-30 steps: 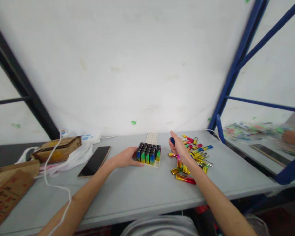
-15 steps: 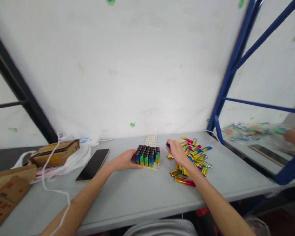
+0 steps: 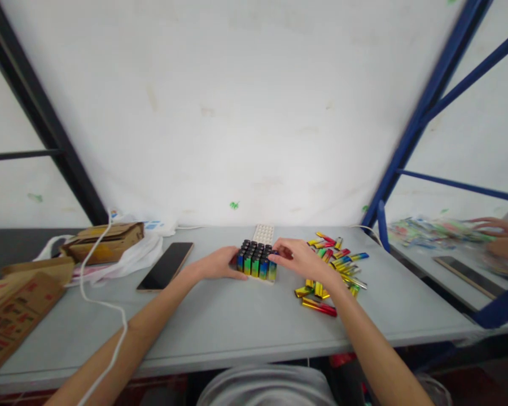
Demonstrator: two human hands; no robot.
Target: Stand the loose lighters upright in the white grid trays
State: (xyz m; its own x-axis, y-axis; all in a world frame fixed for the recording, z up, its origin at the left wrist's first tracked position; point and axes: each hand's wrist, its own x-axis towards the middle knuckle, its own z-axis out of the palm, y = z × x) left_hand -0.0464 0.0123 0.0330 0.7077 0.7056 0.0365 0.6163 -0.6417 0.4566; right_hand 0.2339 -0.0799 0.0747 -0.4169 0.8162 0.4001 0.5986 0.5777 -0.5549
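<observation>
White wall point(image 3: 254, 113), marked here and there with green smudges, rises behind a grey tabletop point(image 3: 245, 327); a black frame point(image 3: 46, 118) slants along its left side and a blue frame point(image 3: 408, 144) along its right. Near the middle stands a tight block of black-topped cases point(image 3: 255, 260), upright in rows, their sides running from blue and green to yellow; a pale base shows beneath its near edge, and a white holed tray point(image 3: 264, 232) lies just behind it. On the block's left side rests the left hand point(image 3: 218, 264), its grip clasped about that side, thumb by the near corner and fingers farther back; opposite, the right hand point(image 3: 300, 258) has its grip pinched together on the top of a blue-and-yellow case point(image 3: 272, 271) at the near right corner, where the fingers partly hide the row. Just beyond that hand, to the right, lies a loose heap of metallic pieces point(image 3: 349, 267) in yellow, red, blue and green, scattered at various angles; to the left of the left hand is a dark phone point(image 3: 166, 266), with a white plastic bag point(image 3: 141, 259), a cardboard box point(image 3: 104, 241) and a white cable point(image 3: 110, 307) farther left; past the blue frame, a co-worker's hands point(image 3: 503, 239), blurred, are at colourful packets point(image 3: 436, 232) beside another phone point(image 3: 469, 276).
</observation>
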